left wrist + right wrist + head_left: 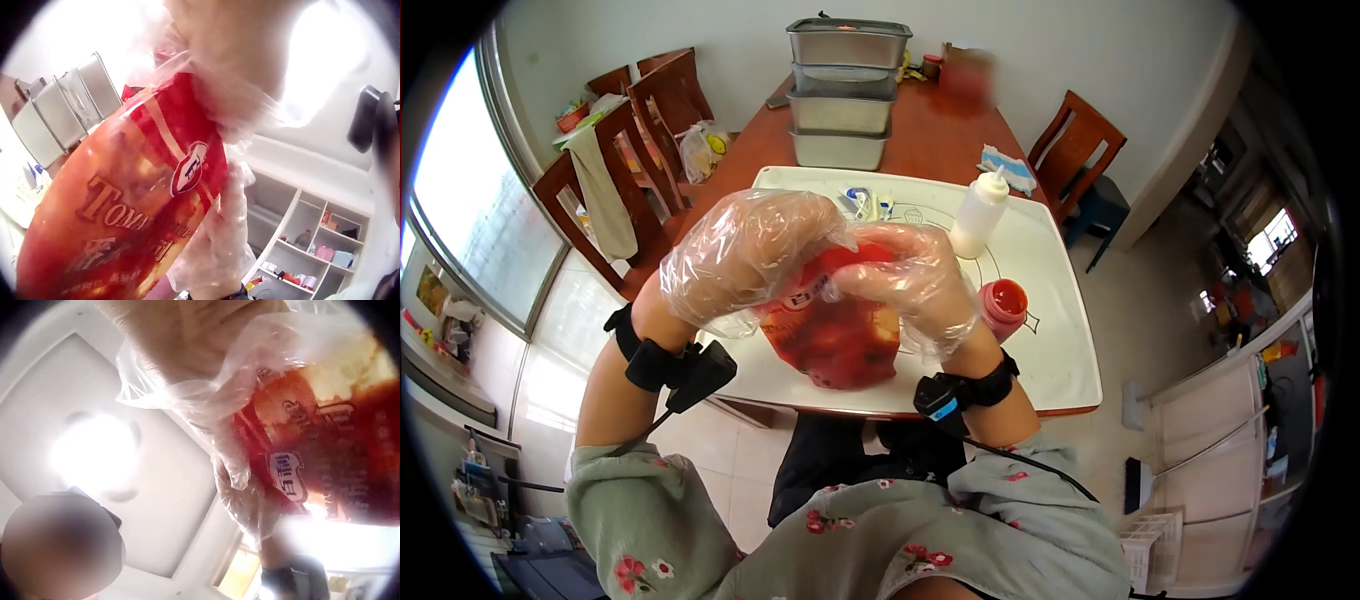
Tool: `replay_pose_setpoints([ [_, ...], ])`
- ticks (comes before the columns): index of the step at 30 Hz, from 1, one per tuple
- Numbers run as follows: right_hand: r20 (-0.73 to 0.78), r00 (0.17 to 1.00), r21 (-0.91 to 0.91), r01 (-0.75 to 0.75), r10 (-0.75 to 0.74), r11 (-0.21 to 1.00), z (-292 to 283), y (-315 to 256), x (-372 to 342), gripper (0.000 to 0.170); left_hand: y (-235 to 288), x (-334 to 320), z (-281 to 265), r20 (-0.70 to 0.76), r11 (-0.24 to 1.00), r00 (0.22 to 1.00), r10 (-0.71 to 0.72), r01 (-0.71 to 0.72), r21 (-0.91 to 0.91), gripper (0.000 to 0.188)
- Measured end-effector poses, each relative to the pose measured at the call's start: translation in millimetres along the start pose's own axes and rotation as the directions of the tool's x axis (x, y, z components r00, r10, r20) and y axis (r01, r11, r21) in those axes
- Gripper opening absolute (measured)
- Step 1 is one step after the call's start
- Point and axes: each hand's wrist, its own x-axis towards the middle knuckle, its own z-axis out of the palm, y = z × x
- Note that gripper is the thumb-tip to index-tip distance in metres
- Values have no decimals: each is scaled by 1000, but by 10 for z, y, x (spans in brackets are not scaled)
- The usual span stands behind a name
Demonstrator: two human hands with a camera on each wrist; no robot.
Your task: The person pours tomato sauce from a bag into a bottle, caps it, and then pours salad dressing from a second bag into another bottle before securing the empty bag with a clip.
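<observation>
A red pouch of tomato ketchup (835, 345) hangs above the near part of the white tray. Its upper edge is gripped from both sides by hands in clear plastic gloves. My left hand (750, 245) curls over the upper left corner, and my right hand (915, 285) pinches the upper right with thumb and fingers. In the left wrist view, the pouch (125, 206) slants, its printed front showing. The right wrist view has the same pouch (337, 450) below the loose glove cuff; the gloves hide its very top. Right of it stands a pink jar (1004, 308) with red sauce inside.
On the white tray (1060, 350) stand a white squeeze bottle (980, 212) and a small blue-and-white packet (865, 203). Behind it rises a stack of steel containers (840, 110) on the wooden table (935, 125). Wooden chairs (675, 110) flank the left side.
</observation>
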Motion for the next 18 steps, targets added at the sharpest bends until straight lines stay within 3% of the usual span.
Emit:
replay_pose_setpoints([
  [3, -44, 999, -20, -25, 24, 999, 97, 44, 73, 17, 26, 0, 3, 6, 997, 999, -34, 34, 62, 26],
  [10, -36, 999, -111, -5, 1, 994, 88, 227, 33, 19, 35, -18, 11, -27, 996, 1000, -13, 16, 86, 31],
  [11, 38, 994, -317, 111, -104, 942, 17, 318, 0, 21, 25, -29, 7, -27, 995, 1000, -15, 18, 97, 32],
  [15, -42, 988, -233, -153, 147, 960, -31, 572, -227, 20, -7, -72, -18, 29, 991, 991, -131, 130, 27, 31],
  [18, 27, 997, -334, -65, 78, 940, -168, 915, -422, 21, -38, -72, -7, 14, 997, 997, -80, 80, 20, 31],
])
